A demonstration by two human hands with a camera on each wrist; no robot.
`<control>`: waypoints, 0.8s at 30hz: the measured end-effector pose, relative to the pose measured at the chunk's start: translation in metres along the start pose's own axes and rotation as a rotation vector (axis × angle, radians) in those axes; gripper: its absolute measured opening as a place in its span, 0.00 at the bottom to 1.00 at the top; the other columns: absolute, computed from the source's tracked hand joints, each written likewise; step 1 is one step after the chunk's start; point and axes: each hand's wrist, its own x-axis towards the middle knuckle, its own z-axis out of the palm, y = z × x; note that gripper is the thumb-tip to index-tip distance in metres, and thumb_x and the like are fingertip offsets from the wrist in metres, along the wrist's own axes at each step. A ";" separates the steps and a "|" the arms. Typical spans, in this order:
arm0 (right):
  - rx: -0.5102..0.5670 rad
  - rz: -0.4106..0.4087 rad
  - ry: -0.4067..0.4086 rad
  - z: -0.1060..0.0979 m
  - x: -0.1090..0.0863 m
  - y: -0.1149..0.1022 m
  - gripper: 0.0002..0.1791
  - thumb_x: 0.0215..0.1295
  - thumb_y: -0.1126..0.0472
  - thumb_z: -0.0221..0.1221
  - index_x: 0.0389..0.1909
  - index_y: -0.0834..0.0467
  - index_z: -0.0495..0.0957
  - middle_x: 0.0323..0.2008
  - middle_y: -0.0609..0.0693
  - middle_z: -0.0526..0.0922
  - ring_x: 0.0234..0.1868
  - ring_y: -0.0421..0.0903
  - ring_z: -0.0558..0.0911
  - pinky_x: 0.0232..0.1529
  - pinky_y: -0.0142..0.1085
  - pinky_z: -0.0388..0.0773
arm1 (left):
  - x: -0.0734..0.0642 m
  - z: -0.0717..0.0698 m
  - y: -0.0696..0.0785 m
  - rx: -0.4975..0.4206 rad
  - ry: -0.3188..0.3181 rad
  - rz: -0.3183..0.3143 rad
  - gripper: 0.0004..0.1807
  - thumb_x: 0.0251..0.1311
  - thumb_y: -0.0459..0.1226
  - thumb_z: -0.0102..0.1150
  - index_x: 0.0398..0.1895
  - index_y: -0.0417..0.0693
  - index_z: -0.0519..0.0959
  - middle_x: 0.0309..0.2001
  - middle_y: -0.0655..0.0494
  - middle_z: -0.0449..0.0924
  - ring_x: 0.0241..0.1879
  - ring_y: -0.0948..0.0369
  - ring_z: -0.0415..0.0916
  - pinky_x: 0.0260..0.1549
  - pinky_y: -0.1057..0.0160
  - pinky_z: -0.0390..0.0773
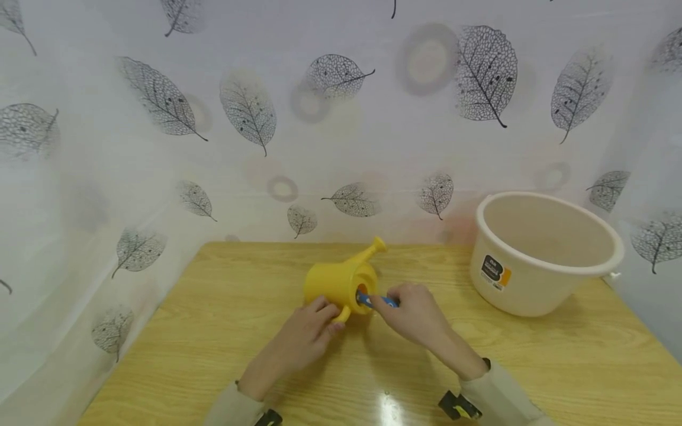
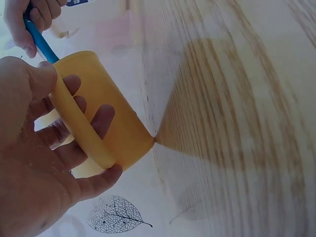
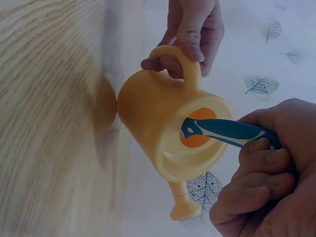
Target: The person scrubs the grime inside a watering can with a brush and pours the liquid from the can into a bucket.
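A yellow toy watering can (image 1: 326, 281) is tipped onto its side, its bottom edge right at the tabletop and its spout (image 1: 367, 253) pointing back and to the right. My left hand (image 1: 305, 332) grips the can's handle (image 2: 79, 123), with fingers passed through the loop. In my right hand (image 1: 418, 312) is a slim tool with a blue-and-white handle (image 3: 232, 130), pinched between thumb and curled fingers. The tool's far end reaches into the can's round opening (image 3: 197, 142), where its tip is hidden. Orange shows inside the opening.
A large cream plastic tub (image 1: 524, 284) with a label stands at the right on the wooden table (image 1: 213, 302). Behind and along the sides hangs a pale sheet (image 1: 362, 142) printed with dark leaves.
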 end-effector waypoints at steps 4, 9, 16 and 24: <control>-0.009 -0.001 0.020 -0.004 -0.004 -0.003 0.30 0.67 0.47 0.64 0.09 0.49 0.61 0.10 0.40 0.60 0.13 0.37 0.58 0.18 0.29 0.54 | 0.000 0.000 0.000 -0.005 -0.003 -0.012 0.06 0.74 0.46 0.55 0.43 0.56 0.78 0.40 0.64 0.72 0.35 0.68 0.65 0.38 0.67 0.70; -0.014 -0.003 0.035 -0.008 -0.007 -0.005 0.30 0.67 0.47 0.64 0.09 0.49 0.62 0.10 0.40 0.62 0.14 0.37 0.59 0.17 0.29 0.56 | 0.000 0.001 0.000 -0.003 -0.016 -0.026 0.06 0.74 0.46 0.55 0.43 0.57 0.78 0.40 0.65 0.72 0.35 0.68 0.65 0.37 0.66 0.68; -0.027 -0.023 0.055 -0.012 -0.008 -0.004 0.30 0.67 0.48 0.64 0.09 0.49 0.62 0.10 0.39 0.61 0.14 0.36 0.59 0.18 0.29 0.56 | -0.001 0.001 0.000 0.003 -0.019 -0.022 0.06 0.74 0.47 0.55 0.43 0.58 0.77 0.40 0.64 0.72 0.34 0.68 0.65 0.36 0.67 0.67; -0.003 -0.010 0.049 -0.015 -0.009 -0.001 0.29 0.68 0.47 0.63 0.10 0.49 0.62 0.09 0.38 0.60 0.13 0.36 0.57 0.16 0.28 0.54 | 0.000 0.002 0.000 -0.007 -0.028 -0.021 0.06 0.74 0.47 0.55 0.43 0.57 0.77 0.38 0.65 0.71 0.32 0.69 0.64 0.35 0.69 0.67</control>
